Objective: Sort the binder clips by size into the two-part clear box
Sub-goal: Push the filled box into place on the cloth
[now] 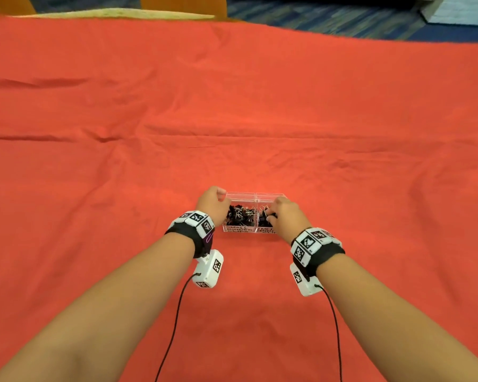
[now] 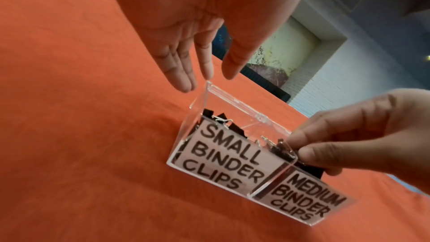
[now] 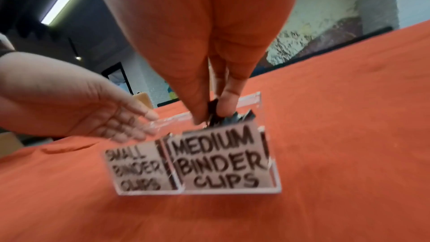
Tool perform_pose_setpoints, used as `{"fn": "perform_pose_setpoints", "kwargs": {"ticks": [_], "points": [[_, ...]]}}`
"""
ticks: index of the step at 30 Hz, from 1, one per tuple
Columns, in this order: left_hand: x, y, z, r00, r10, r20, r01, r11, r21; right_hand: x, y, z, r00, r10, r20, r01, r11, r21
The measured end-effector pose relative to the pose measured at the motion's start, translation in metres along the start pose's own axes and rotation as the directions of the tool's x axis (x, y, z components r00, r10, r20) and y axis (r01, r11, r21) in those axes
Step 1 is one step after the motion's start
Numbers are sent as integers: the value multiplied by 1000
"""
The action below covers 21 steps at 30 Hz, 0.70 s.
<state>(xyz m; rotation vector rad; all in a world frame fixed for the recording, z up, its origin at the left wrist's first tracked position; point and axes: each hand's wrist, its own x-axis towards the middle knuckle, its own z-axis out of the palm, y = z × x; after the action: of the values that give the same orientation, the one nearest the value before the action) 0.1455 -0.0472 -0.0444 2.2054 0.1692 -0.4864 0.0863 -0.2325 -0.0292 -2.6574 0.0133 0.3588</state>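
The two-part clear box (image 1: 255,194) stands on the red cloth, close in front of me. Its left part, labelled SMALL BINDER CLIPS (image 2: 223,159), holds several black clips (image 1: 239,215). The right part, labelled MEDIUM BINDER CLIPS (image 3: 218,157), holds more black clips (image 1: 264,219). My left hand (image 2: 207,78) has straight fingers that touch the box's far left corner. Over the medium part, my right hand (image 3: 210,117) pinches a black binder clip (image 3: 213,107) between thumb and fingers, just at the rim. How deep the clip sits inside is hidden by the fingers.
A creased red cloth (image 1: 232,106) covers the whole table. Its far edge (image 1: 315,31) runs along the top, with orange chair backs (image 1: 182,6) and blue carpet (image 1: 329,15) beyond. Black cables (image 1: 174,326) hang from both wrist cameras.
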Motion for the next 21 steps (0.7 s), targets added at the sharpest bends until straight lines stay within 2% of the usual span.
{"fn": "perform_pose_setpoints", "kwargs": {"ticks": [1, 3, 4, 6, 9, 11, 12, 15, 17, 21], "points": [[1, -1, 1, 999, -33, 12, 34, 999, -10, 1, 3, -4, 1000, -11, -19, 11, 1000, 21], [3, -2, 1, 996, -89, 29, 90, 996, -29, 3, 12, -14, 987, 28, -161, -11, 994, 107], [4, -2, 2, 993, -109, 41, 111, 993, -38, 5, 18, -20, 968, 83, -237, -46, 986, 159], [6, -1, 2, 988, -144, 62, 149, 986, -81, 13, 32, -25, 940, 212, -269, -149, 961, 234], [9, 4, 2, 980, -160, 116, 181, 963, -200, 25, 41, -13, 918, 392, -57, -354, 876, 328], [11, 6, 2, 978, -153, 140, 184, 951, -248, 29, 39, -3, 886, 456, 87, -455, 816, 356], [12, 6, 2, 978, -153, 143, 188, 942, -278, 30, 39, 0, 874, 471, 117, -479, 797, 369], [12, 9, -2, 983, -118, 143, 168, 895, -414, 32, 38, -1, 866, 494, 75, -465, 741, 484], [10, 12, -5, 989, -109, 105, 146, 865, -481, 30, 38, -5, 881, 472, 32, -391, 688, 612], [2, 10, -9, 997, -75, -1, 67, 892, -446, 15, 37, -10, 909, 416, -43, -244, 611, 753]]}}
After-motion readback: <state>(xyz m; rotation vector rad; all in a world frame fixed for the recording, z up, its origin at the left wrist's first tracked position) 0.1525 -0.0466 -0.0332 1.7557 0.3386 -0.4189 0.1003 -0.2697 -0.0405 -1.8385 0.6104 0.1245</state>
